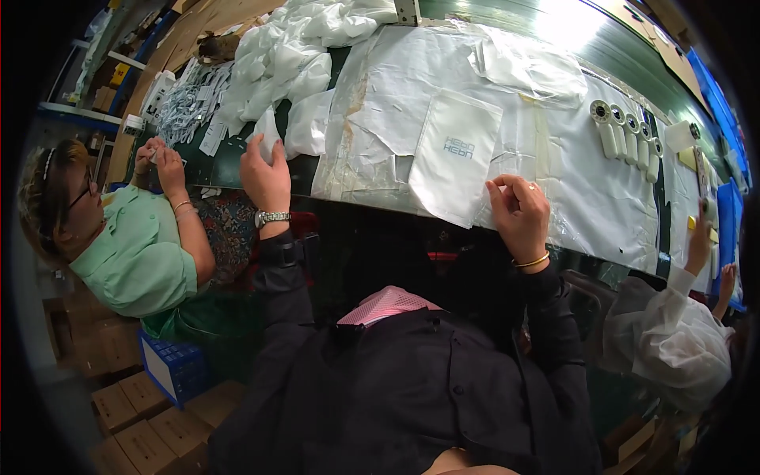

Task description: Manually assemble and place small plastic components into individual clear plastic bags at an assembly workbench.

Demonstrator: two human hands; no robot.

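Here, right hand (521, 207): fingers curled toward the thumb, just beside the lower right edge of the printed pouch; I cannot tell whether they pinch it.
Printed pouch (457, 150): white, lying flat, its lower end at the bench's near edge.
Left hand (267, 176): raised, thumb and fingers either side of a white piece (269, 125); I cannot tell how firmly it is gripped.
Wrists: silver watch (273, 216) on the left, gold bangle (532, 261) on the right.
Bench (228, 168): dark green, largely covered by a whitish sheet (380, 119).
White heap (277, 67): crumpled, beyond the left hand.
Pale strips (190, 99): tangled, left of the heap.
White devices (621, 133): round-headed, in a row at the right.
Co-workers: one in a green top (131, 253) at left, one in white (673, 340) at right.
Blue crate (178, 364): lower left, near stacked cartons (146, 435).
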